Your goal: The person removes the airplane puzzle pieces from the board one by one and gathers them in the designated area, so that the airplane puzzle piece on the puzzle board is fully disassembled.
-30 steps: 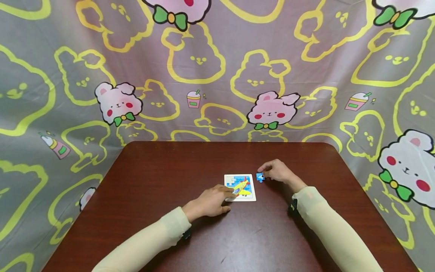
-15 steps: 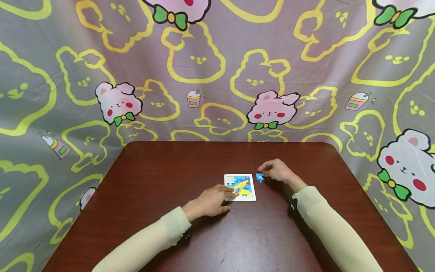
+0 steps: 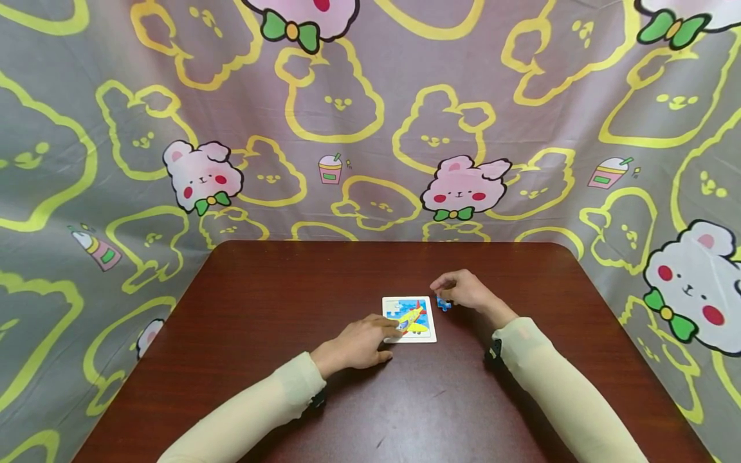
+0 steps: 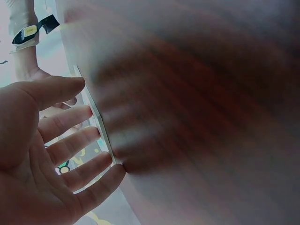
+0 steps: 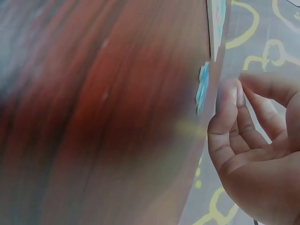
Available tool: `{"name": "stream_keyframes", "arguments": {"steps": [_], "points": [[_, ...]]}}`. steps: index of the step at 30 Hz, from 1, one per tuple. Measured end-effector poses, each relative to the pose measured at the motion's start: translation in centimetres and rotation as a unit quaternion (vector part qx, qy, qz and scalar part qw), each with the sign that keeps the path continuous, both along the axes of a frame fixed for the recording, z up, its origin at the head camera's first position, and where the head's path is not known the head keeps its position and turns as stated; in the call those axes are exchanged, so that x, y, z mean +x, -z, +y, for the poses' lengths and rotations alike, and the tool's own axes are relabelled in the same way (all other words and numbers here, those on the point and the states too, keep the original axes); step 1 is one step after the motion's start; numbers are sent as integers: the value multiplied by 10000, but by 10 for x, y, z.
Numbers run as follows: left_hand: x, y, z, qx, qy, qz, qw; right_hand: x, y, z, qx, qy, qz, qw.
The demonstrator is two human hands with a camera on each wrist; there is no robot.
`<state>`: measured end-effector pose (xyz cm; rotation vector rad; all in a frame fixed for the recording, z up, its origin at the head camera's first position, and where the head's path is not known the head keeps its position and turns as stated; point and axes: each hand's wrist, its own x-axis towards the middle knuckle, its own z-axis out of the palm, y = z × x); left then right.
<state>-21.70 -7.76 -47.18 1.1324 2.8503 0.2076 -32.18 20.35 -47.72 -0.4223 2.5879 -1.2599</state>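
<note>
A small square puzzle board with a yellow airplane picture lies on the table, a pale patch showing at its upper left. My left hand rests along its lower left edge, fingers spread and nearly straight, as the left wrist view also shows. Just right of the board lies a blue puzzle piece, flat on the table and apart from the hand in the right wrist view. Over it hovers my right hand; its thumb and fingertips come close together. Whether anything sits between them is hidden.
The brown wooden table has rounded far corners. A grey curtain with rabbit and drink prints hangs behind it and along both sides.
My right hand has shifted slightly left, over the blue puzzle piece, which looks unmoved. My left hand and the board have stayed in place.
</note>
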Motion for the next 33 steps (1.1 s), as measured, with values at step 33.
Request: {"name": "stream_keyframes", "arguments": {"steps": [33], "points": [[0, -1, 0, -23, 17, -74, 10000, 3, -1, -40, 130, -232, -72, 9996]]}}
